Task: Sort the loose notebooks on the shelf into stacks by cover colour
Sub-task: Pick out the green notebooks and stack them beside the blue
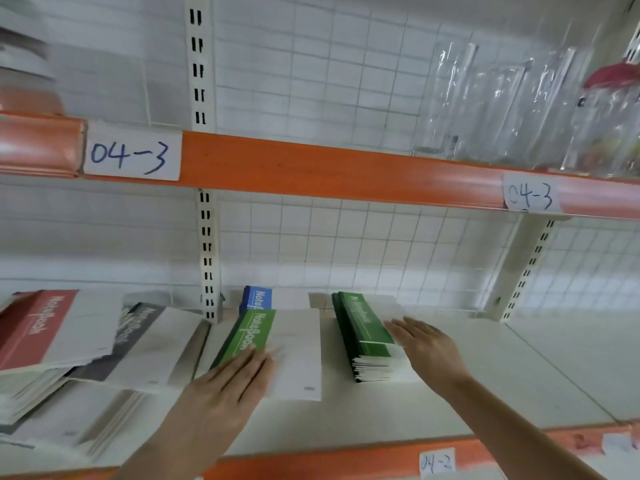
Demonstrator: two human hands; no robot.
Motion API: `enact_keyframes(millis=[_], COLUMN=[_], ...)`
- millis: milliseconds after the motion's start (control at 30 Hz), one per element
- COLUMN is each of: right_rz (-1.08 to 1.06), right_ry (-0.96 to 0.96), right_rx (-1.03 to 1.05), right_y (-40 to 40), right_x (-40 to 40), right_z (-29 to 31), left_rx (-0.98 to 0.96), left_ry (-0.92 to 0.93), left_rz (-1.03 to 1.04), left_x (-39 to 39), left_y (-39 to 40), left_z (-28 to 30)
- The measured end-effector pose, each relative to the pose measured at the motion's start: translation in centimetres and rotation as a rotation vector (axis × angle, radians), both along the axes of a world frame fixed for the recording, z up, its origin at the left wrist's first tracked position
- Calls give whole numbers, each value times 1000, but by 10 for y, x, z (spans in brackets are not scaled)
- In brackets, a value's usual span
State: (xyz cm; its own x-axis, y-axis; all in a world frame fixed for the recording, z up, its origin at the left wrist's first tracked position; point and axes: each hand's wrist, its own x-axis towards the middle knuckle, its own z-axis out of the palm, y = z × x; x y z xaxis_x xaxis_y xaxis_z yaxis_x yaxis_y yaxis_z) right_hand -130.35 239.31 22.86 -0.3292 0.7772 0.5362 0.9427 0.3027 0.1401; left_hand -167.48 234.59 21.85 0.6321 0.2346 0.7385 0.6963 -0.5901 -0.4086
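A loose green-and-white notebook [294, 344] lies flat on the shelf [485, 382], and my left hand [232, 386] rests flat on its near left part with straight fingers. To its right stands a stack of green notebooks [363, 334]. My right hand [426, 344] lies with straight fingers on the top right of that stack. A blue notebook [258, 298] sits behind the loose green one. At the left lie a red-and-white notebook [52, 327] and a dark grey one [138, 337] on a loose heap.
An orange beam [311, 168] with "04-3" labels crosses above, holding clear plastic packages [502, 105] at the right. A slotted white upright [207, 258] stands behind the notebooks. White wire mesh backs the shelf. The shelf's orange front edge [346, 462] carries a "04-2" label.
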Motion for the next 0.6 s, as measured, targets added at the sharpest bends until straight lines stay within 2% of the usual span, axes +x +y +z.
enact_keyframes(millis=[167,400,533,600], right_rz=[-16,65,-44,-166], right_ry=[-10,40,355,407], right_rx=[-378,-558,-463,-407], right_y=[24,21,9,3], right_x=[11,30,39,45], right_z=[-11,-7,4,8], left_rx=[-28,-107,-126,-199], left_ry=[27,43,31,108], left_rz=[35,63,45,64], left_x=[26,84,143,173], left_y=[5,22,42,52], left_z=[3,15,14,15])
